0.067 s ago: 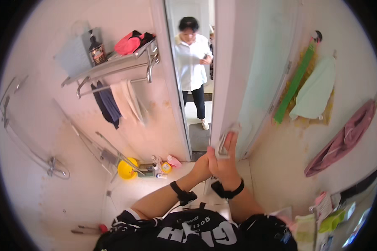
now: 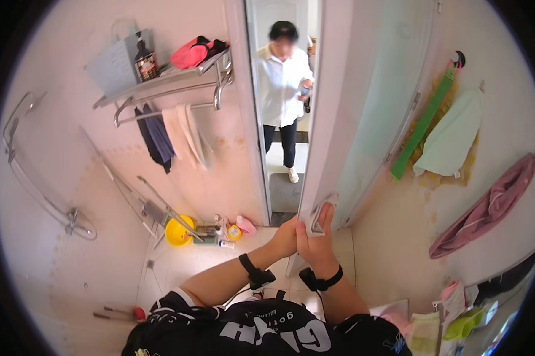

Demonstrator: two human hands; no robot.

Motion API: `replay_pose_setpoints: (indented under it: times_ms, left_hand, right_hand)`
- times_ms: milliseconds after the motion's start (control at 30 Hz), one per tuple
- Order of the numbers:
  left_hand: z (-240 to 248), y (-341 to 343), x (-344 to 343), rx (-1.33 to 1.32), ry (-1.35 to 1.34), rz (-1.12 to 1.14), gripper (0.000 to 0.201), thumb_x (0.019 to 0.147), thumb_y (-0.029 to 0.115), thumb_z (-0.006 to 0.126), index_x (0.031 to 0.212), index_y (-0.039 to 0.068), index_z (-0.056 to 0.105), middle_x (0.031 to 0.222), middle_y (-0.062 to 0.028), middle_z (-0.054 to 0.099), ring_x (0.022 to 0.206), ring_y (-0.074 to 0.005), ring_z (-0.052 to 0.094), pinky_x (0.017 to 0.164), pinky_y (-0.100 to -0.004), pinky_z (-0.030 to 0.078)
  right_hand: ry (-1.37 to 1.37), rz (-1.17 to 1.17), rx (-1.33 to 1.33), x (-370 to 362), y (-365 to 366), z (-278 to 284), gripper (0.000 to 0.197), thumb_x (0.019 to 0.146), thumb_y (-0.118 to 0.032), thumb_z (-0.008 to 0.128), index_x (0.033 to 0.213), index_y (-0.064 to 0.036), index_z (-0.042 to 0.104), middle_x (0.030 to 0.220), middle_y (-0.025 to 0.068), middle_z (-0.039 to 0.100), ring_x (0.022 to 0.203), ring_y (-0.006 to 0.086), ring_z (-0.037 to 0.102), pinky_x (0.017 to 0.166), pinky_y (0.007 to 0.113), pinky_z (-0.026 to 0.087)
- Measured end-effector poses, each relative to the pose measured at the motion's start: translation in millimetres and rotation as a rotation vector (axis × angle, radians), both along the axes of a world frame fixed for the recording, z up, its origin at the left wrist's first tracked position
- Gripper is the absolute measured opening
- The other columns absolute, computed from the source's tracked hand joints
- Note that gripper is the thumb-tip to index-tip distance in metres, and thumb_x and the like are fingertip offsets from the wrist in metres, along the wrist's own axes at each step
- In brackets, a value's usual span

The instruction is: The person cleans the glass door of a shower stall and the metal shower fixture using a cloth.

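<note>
A white door (image 2: 333, 136) stands partly open in front of me. My right hand (image 2: 318, 248) presses a folded whitish cloth (image 2: 317, 224) against the door's face, with its fingers lying over the cloth and its thumb toward the door's edge. At that same edge is my left hand (image 2: 283, 238), closed on the door, its fingertips mostly hidden. Both wrists wear black straps with small dark boxes.
Beyond the doorway stands a person in a white shirt (image 2: 283, 89). On the left wall hangs a metal shelf (image 2: 178, 76) with towels below. A yellow basin (image 2: 177, 232) and several bottles stand on the floor. Towels (image 2: 448, 139) hang on the right wall.
My right hand and the cloth have slid a little lower on the door. My left hand keeps its place at the edge. The whole view has shifted slightly.
</note>
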State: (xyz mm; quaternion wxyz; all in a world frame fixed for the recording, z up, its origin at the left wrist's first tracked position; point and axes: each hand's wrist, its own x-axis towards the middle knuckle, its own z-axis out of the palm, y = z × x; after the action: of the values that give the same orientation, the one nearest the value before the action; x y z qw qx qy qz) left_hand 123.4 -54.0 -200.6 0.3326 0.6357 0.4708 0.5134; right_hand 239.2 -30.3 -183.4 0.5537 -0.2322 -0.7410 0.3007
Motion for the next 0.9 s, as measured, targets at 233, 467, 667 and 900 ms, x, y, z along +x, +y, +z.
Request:
replay_pose_setpoints:
  times_ms: [233, 467, 667, 900]
  left_hand:
    - [9.8, -28.6, 37.9, -0.081, 0.125, -0.060, 0.070, 0.088, 0.016, 0.070, 0.149, 0.015, 0.037, 0.130, -0.0167, 0.060, 0.114, -0.0323, 0.062, 0.095, -0.0380, 0.049]
    - [-19.3, -36.6, 94.8, 0.052, 0.148, 0.080, 0.076, 0.087, 0.022, 0.069, 0.152, 0.010, 0.031, 0.131, -0.0237, 0.056, 0.107, -0.0413, 0.061, 0.091, -0.0442, 0.051]
    - [-1.8, -45.8, 112.2, 0.011, 0.218, 0.060, 0.075, 0.087, 0.022, 0.068, 0.150, 0.007, 0.032, 0.142, -0.0232, 0.050, 0.119, -0.0428, 0.056, 0.097, -0.0477, 0.048]
    - [-7.7, -44.1, 90.1, 0.085, 0.094, -0.001, 0.062, 0.090, 0.017, 0.064, 0.146, 0.008, 0.039, 0.138, -0.0208, 0.053, 0.119, -0.0403, 0.058, 0.097, -0.0424, 0.049]
  right_hand:
    - [-0.149, -0.058, -0.084, 47.4, -34.4, 2.1, 0.070, 0.098, -0.020, 0.050, 0.150, 0.0141, 0.017, 0.159, 0.0323, 0.017, 0.146, 0.0444, 0.024, 0.119, 0.046, 0.019]
    - [0.079, -0.212, 0.224, 77.3, -37.4, 172.4, 0.076, 0.099, -0.020, 0.053, 0.155, 0.0080, 0.011, 0.161, 0.0280, 0.017, 0.148, 0.0389, 0.023, 0.120, 0.044, 0.018]
    - [-0.032, -0.504, 0.388, 87.3, -34.1, 177.2, 0.075, 0.099, -0.011, 0.053, 0.156, 0.0066, 0.008, 0.161, 0.0247, 0.020, 0.148, 0.0320, 0.023, 0.119, 0.041, 0.020]
    - [-0.241, -0.608, 0.283, 76.9, -55.7, 42.3, 0.073, 0.086, -0.013, 0.067, 0.145, 0.0126, 0.032, 0.144, 0.0348, 0.039, 0.134, 0.0465, 0.040, 0.113, 0.052, 0.030]
